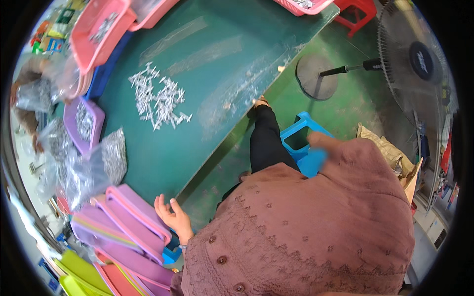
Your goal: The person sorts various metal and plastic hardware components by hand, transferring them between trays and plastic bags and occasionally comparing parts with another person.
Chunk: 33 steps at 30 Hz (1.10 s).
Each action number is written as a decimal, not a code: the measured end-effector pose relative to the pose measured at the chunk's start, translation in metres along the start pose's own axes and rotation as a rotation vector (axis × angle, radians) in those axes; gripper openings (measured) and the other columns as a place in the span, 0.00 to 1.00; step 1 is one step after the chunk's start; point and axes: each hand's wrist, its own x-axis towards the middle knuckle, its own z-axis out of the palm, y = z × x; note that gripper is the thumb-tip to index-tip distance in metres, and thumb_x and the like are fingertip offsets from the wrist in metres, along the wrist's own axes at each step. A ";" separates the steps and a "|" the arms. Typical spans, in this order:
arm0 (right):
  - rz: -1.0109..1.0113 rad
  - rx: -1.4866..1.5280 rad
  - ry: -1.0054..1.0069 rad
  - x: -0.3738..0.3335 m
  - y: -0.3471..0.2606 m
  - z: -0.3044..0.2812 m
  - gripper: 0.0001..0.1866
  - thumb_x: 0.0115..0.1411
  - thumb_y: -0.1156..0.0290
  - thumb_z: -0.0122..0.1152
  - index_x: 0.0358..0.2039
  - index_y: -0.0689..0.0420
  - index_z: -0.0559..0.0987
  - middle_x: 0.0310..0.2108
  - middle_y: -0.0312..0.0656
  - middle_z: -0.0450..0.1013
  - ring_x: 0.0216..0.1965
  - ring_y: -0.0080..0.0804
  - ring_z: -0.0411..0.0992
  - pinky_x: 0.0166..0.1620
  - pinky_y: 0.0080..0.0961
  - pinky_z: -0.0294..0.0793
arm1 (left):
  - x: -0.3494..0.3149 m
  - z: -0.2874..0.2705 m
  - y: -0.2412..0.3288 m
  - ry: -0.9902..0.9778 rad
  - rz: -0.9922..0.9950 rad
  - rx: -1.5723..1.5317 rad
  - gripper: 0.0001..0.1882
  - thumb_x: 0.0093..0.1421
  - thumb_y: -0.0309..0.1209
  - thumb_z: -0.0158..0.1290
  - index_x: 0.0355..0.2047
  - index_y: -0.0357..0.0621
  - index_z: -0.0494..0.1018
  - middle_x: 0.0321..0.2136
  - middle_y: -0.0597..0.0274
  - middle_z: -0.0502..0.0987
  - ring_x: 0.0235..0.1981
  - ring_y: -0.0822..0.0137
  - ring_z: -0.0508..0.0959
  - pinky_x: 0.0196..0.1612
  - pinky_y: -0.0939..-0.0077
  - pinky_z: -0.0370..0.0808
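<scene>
My left hand (pixel 174 219) is raised with its fingers spread, holding nothing. It is beside a stack of purple plastic baskets (pixel 131 209), at the near corner of the green table (pixel 163 163). My right hand (pixel 328 147) is smeared by motion in front of my body, and its fingers cannot be made out. Just below it is a blurred light-blue patch (pixel 312 162), against a blue plastic stool (pixel 302 129); whether the hand touches either is unclear. A loose pile of small silvery metal pieces (pixel 157 98) lies on the tabletop.
Clear bags of metal pieces (pixel 114 155) and a purple tray (pixel 96 121) line the table's left side. Pink baskets (pixel 89 49) stand at the far left, near another person's arm (pixel 24 121). A floor fan (pixel 417 59), red stool (pixel 363 10) and brown sack (pixel 387 148) are on the right.
</scene>
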 end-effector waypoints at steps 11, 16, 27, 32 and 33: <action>0.168 0.054 -0.182 0.099 -0.007 0.081 0.35 0.48 0.40 0.46 0.51 0.50 0.66 0.54 0.41 0.58 0.57 0.39 0.52 0.55 0.44 0.47 | 0.055 0.081 -0.033 0.085 0.187 0.252 0.26 0.59 0.34 0.38 0.54 0.30 0.49 0.55 0.40 0.49 0.57 0.48 0.50 0.58 0.59 0.46; 0.176 0.129 -0.269 0.123 -0.020 0.087 0.33 0.47 0.42 0.48 0.48 0.52 0.67 0.49 0.41 0.59 0.52 0.39 0.54 0.51 0.42 0.50 | 0.054 0.081 -0.035 0.045 0.167 0.212 0.27 0.59 0.34 0.37 0.54 0.28 0.48 0.55 0.40 0.49 0.57 0.47 0.50 0.58 0.59 0.46; 0.093 0.396 -0.204 0.153 -0.087 0.052 0.27 0.46 0.49 0.52 0.41 0.56 0.70 0.39 0.41 0.63 0.42 0.36 0.58 0.43 0.39 0.55 | 0.059 0.071 -0.032 0.015 0.138 0.211 0.27 0.55 0.30 0.39 0.54 0.30 0.49 0.55 0.39 0.49 0.56 0.46 0.51 0.57 0.57 0.46; 0.112 0.443 -0.206 0.160 -0.093 0.053 0.24 0.45 0.52 0.53 0.37 0.57 0.71 0.34 0.42 0.64 0.37 0.35 0.60 0.39 0.37 0.58 | 0.064 0.070 -0.037 0.002 0.152 0.268 0.28 0.54 0.29 0.40 0.54 0.30 0.49 0.55 0.39 0.49 0.56 0.45 0.50 0.57 0.56 0.46; 0.108 0.454 -0.206 0.164 -0.095 0.050 0.24 0.45 0.52 0.54 0.37 0.58 0.72 0.33 0.42 0.65 0.36 0.35 0.60 0.39 0.36 0.58 | 0.067 0.071 -0.037 0.006 0.159 0.283 0.28 0.53 0.28 0.40 0.54 0.30 0.49 0.54 0.39 0.49 0.56 0.44 0.50 0.57 0.56 0.46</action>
